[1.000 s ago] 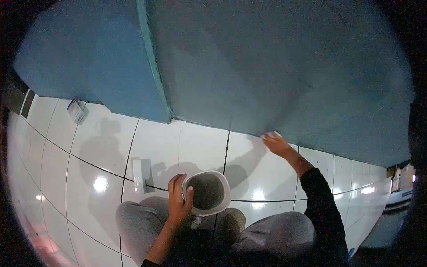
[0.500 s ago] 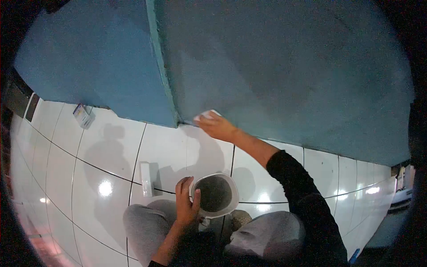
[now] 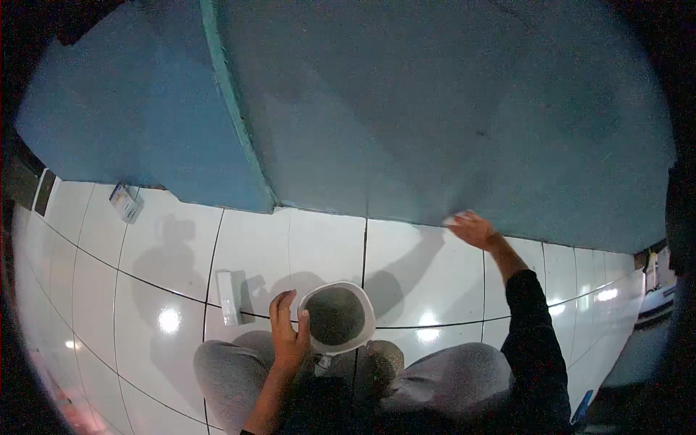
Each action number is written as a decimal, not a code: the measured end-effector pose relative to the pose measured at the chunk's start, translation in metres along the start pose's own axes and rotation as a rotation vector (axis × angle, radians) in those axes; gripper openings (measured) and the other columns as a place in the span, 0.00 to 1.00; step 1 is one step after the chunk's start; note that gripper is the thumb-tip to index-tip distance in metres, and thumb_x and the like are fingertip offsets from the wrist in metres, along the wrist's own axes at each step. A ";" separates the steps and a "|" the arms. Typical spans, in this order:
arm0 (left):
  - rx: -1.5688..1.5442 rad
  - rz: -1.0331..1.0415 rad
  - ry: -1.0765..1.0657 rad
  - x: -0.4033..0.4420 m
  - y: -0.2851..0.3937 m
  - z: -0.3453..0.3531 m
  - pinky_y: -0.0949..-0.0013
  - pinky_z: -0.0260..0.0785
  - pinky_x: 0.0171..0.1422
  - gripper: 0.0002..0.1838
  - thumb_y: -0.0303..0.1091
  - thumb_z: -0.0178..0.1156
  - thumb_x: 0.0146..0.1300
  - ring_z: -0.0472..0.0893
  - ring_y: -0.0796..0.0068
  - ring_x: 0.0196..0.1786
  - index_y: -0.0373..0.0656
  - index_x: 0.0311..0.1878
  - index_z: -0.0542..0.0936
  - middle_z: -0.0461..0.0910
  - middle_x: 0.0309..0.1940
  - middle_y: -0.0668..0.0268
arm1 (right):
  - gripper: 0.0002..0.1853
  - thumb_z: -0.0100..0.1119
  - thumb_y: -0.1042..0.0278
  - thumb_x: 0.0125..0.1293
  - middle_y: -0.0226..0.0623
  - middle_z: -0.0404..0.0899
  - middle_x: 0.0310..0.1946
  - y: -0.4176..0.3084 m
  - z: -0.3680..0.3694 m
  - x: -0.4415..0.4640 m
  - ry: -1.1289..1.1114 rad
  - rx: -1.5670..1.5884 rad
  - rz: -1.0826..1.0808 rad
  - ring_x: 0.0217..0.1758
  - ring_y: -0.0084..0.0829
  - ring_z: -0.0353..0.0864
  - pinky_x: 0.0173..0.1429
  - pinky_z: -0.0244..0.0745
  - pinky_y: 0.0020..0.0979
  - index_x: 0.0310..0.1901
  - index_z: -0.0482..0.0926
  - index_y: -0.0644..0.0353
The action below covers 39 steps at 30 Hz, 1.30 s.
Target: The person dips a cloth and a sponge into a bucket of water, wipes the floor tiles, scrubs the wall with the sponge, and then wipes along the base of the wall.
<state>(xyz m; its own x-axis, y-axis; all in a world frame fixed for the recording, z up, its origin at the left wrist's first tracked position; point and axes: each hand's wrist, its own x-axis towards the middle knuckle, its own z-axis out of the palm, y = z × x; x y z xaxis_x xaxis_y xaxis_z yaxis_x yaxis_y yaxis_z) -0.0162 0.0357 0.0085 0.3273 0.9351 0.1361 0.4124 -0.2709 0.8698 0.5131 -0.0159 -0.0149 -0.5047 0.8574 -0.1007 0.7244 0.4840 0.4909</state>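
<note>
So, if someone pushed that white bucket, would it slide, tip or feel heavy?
The bucket would probably slide fairly easily, since the tiles around it look glossy. The left hand against it might help keep it from tipping. It may feel heavy if the grey inside is a filling; I can't tell.

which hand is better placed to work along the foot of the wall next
Right hand, most likely: it is at the foot of the wall, a white item in its grip. The left hand is at the bucket, farther from the wall.
</note>
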 end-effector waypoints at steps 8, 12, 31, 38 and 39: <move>-0.038 0.061 -0.047 0.004 0.007 0.005 0.55 0.59 0.61 0.19 0.35 0.50 0.65 0.66 0.50 0.57 0.35 0.56 0.67 0.66 0.52 0.47 | 0.22 0.54 0.68 0.59 0.28 0.63 0.63 -0.004 -0.049 0.065 0.072 -0.136 -0.171 0.64 0.30 0.63 0.68 0.58 0.39 0.57 0.71 0.51; -0.054 0.045 -0.039 0.001 0.005 0.005 0.55 0.59 0.61 0.19 0.34 0.50 0.65 0.66 0.50 0.57 0.36 0.57 0.67 0.66 0.52 0.47 | 0.22 0.49 0.65 0.61 0.30 0.63 0.63 -0.037 -0.066 0.194 0.190 -0.039 -0.207 0.66 0.29 0.60 0.69 0.55 0.39 0.58 0.69 0.52; 0.018 -0.020 -0.017 0.000 -0.016 0.008 0.58 0.61 0.59 0.20 0.35 0.50 0.65 0.66 0.53 0.57 0.37 0.58 0.66 0.65 0.55 0.49 | 0.21 0.54 0.60 0.59 0.21 0.64 0.61 0.018 -0.075 0.045 0.245 -0.280 -0.067 0.64 0.26 0.60 0.67 0.58 0.36 0.56 0.70 0.44; -0.021 -0.059 -0.008 0.003 -0.005 -0.001 0.56 0.58 0.62 0.20 0.34 0.50 0.65 0.66 0.51 0.58 0.36 0.57 0.67 0.65 0.54 0.48 | 0.20 0.53 0.59 0.61 0.20 0.68 0.55 0.045 -0.091 -0.015 -0.072 -0.446 -0.203 0.61 0.21 0.63 0.62 0.63 0.36 0.56 0.70 0.44; -0.014 -0.033 -0.018 0.004 -0.003 -0.001 0.56 0.57 0.63 0.19 0.34 0.51 0.65 0.66 0.50 0.58 0.36 0.57 0.67 0.65 0.54 0.48 | 0.20 0.53 0.59 0.61 0.20 0.68 0.55 0.047 -0.090 -0.006 -0.073 -0.447 -0.213 0.61 0.21 0.63 0.62 0.63 0.36 0.56 0.70 0.44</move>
<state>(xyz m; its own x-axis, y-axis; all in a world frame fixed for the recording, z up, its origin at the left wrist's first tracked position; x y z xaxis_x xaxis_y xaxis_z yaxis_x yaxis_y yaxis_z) -0.0167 0.0400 0.0070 0.3294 0.9390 0.0991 0.4114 -0.2371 0.8801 0.5075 -0.0144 0.0869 -0.5738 0.7655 -0.2911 0.3287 0.5409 0.7742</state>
